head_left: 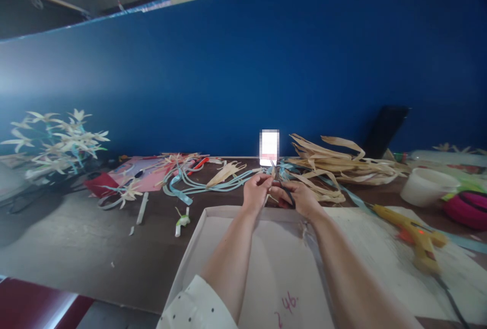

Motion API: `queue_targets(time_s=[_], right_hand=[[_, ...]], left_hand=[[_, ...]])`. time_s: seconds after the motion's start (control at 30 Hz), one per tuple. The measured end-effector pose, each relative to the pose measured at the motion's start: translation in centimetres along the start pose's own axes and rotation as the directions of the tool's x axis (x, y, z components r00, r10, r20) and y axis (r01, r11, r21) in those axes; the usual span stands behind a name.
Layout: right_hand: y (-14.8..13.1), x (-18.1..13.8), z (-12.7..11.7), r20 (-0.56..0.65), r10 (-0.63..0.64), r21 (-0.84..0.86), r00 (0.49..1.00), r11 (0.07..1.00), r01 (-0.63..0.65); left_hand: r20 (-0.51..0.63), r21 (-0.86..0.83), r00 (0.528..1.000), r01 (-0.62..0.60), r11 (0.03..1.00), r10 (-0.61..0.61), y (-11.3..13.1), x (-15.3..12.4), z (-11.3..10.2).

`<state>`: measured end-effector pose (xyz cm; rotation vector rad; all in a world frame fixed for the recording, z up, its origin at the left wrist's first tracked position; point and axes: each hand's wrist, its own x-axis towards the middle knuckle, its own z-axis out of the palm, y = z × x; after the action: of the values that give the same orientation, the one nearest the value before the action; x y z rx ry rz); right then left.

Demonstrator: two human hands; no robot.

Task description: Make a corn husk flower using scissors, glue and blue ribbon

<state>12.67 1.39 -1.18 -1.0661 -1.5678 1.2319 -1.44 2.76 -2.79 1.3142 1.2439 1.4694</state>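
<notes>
Well to the left of the shallow white box [277, 268] stands a bunch of pale artificial flowers [63, 141]. Nearer the box, still on its left, a loose flower [130, 193] lies on the table [95, 237] beside a pink sheet [152, 179]. Pale-blue cords [213, 187] curl beyond the box's far left corner; one could be snagged if a sleeve or wrist swept that way.

At the box's far rim is the left hand [257, 193], its grip a closed fingertip pinch on a small pale piece [273, 172], apparently dried husk. Just right of it, at the same rim, the right hand [302, 201] has its grip closed around the dark handles of scissors [291, 196]; how far apart the blades are, I cannot tell. The tips reach close to the left fingers, so a slip could nick a fingertip, and dry husk might split if twisted.

Beyond the box's far right corner, dried husks [342, 166] lie in a loose heap. Right of the box sits a yellow glue gun [418, 237], a red light showing; if hot, it could burn a straying forearm or scorch the paper [373, 263] beneath.
</notes>
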Motion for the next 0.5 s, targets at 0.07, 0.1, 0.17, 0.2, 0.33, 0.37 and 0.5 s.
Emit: queue_targets(time_s=[0.07,0.1,0.17,0.2,0.33,0.37,0.5], right_hand=[[-0.3,-0.1,0.1,0.002,0.003,0.007,1.0,1.0,-0.003],[-0.5,-0.2,0.1,0.004,0.002,0.006,1.0,1.0,-0.002],[-0.8,-0.3,0.2,0.011,-0.006,-0.007,1.0,1.0,0.006],[-0.9,-0.3,0.2,0.013,-0.01,-0.016,1.0,1.0,0.011],[-0.8,-0.3,0.1,0.009,-0.017,-0.032,1.0,0.999,0.017],[-0.6,-0.3,0.0,0.007,-0.017,-0.024,1.0,1.0,0.017],[0.2,0.1,0.0,-0.012,-0.01,0.056,1.0,0.998,0.011]], left_hand=[[-0.001,0.01,1.0,0.003,1.0,-0.003,0.1,0.0,0.0],[-0.003,0.018,1.0,0.002,1.0,-0.002,0.1,0.0,0.0],[-0.008,0.035,1.0,-0.007,0.999,0.007,0.0,0.0,0.0],[-0.01,0.038,1.0,-0.012,0.999,0.013,-0.1,0.1,-0.1],[-0.013,0.031,1.0,-0.02,0.999,0.021,-0.3,0.1,0.0],[-0.011,0.025,1.0,-0.02,0.999,0.02,-0.3,0.1,0.0],[0.003,0.002,1.0,0.005,1.0,-0.005,-0.2,0.0,0.0]])
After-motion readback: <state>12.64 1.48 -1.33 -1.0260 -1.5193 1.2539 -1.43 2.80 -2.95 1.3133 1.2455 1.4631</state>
